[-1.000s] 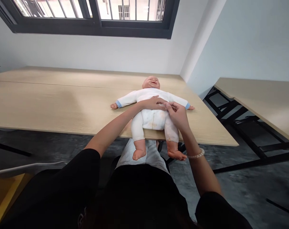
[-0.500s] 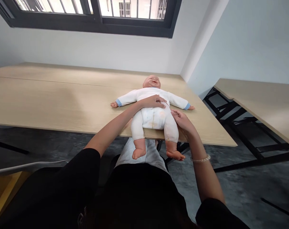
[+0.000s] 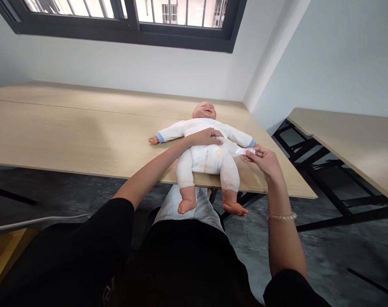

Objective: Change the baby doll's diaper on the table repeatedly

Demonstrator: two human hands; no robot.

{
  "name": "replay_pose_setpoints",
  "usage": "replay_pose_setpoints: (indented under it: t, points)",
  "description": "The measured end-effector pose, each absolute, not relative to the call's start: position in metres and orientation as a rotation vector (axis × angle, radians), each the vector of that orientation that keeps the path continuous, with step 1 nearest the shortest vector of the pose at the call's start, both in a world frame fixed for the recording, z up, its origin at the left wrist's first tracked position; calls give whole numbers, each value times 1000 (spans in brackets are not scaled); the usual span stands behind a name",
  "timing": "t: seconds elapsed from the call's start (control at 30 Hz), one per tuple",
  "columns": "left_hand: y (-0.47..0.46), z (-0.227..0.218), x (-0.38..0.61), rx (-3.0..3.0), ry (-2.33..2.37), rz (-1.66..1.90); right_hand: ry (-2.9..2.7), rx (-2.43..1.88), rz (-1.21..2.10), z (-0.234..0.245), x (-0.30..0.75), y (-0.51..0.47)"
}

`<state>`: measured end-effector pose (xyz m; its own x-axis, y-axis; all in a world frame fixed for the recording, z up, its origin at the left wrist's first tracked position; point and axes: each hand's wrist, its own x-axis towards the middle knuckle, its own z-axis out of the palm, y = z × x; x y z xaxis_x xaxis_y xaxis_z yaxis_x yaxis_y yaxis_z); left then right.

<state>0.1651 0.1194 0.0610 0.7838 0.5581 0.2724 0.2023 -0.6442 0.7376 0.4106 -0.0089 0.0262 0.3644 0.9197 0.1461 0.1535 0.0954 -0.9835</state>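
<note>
A baby doll in a white top with blue cuffs lies on its back on the table, its bare feet hanging past the near edge. Round its hips is a white diaper with faint coloured prints. My left hand lies across the doll's belly, its fingers spread along the top of the diaper's front. Out to the doll's side, my right hand pinches a white diaper tab between thumb and fingers. The tab's side panel is stretched out from the hip.
The doll rests at the near right part of a long light wooden table. Beyond it are a white wall and a barred window. A second table with black folding legs stands to the right. Something yellow is at lower left.
My right hand has moved from beside the doll's hip outward to the right and slightly up, and the diaper's side tab now extends with it. My left hand has stayed in place.
</note>
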Motion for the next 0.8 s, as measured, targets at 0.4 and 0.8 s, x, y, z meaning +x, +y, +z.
replay_pose_setpoints:
  t: [0.4, 0.8]
  points:
    - [126, 55, 177, 2253, 582, 833, -1460, -1464, 316, 88, 323, 32]
    - [144, 42, 176, 2034, 505, 928, -1894, -1511, 22, 64, 285, 15]
